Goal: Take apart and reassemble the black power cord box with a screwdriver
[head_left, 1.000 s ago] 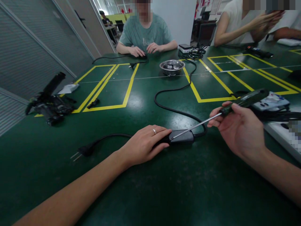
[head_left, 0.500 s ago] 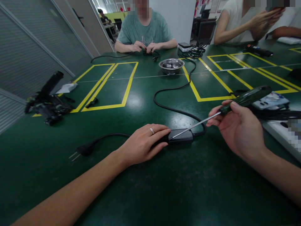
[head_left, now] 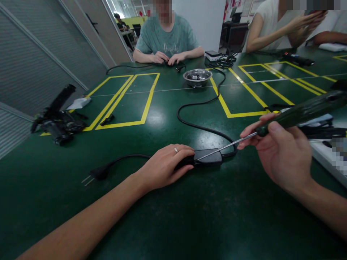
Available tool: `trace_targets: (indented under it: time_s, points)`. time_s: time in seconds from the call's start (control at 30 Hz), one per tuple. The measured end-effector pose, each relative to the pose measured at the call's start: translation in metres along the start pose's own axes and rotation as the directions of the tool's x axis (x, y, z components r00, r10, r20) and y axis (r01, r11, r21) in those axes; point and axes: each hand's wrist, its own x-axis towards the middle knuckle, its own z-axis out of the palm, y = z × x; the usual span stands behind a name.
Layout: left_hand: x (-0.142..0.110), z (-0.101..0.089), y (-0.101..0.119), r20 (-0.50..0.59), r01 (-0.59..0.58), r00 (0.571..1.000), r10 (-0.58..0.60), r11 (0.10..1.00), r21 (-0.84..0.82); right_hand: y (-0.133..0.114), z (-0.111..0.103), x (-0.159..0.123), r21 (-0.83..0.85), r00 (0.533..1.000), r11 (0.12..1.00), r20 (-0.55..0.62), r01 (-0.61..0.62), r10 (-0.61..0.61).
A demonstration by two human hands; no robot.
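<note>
A black power adapter (head_left: 208, 156) lies flat on the green table (head_left: 189, 216), with a black cable (head_left: 197, 112) running off its right end and a plug (head_left: 99, 172) on a cord to its left. My left hand (head_left: 165, 167), a ring on one finger, is closed over the adapter's left end and presses it down. My right hand (head_left: 282, 151) grips a long screwdriver (head_left: 295, 115) with a dark green handle. Its metal shaft slants down to the left and the tip rests on the adapter's top.
A steel bowl (head_left: 197, 76) stands mid-table among yellow taped rectangles (head_left: 127, 101). Black gear (head_left: 56, 121) lies at the left edge, small devices and a white tray (head_left: 325, 155) at the right. A person in a teal shirt (head_left: 166, 39) and another person (head_left: 271, 25) sit opposite.
My right hand has drawn closer and tilted the screwdriver handle out toward the right edge; its tip stays on the adapter. My left hand has not moved. The person opposite shifted both hands.
</note>
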Motion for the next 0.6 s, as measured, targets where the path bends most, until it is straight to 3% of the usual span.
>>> trace_targets:
  time_s: [0.23,0.47,0.6]
  points:
    - [-0.001,0.0,-0.001,0.011,0.015,1.0,-0.015,1.0,-0.005,-0.001,-0.005,0.003,-0.246,0.996,0.966,-0.03,0.072,-0.082]
    - [-0.002,-0.003,-0.001,0.022,0.024,0.999,-0.023,1.0,-0.01,0.001,-0.01,0.008,-0.014,0.997,0.998,0.058,-0.059,0.059]
    - [-0.002,-0.004,-0.001,0.026,0.023,0.999,-0.022,1.0,-0.011,-0.001,-0.012,0.009,0.012,0.99,0.994,0.093,-0.106,0.105]
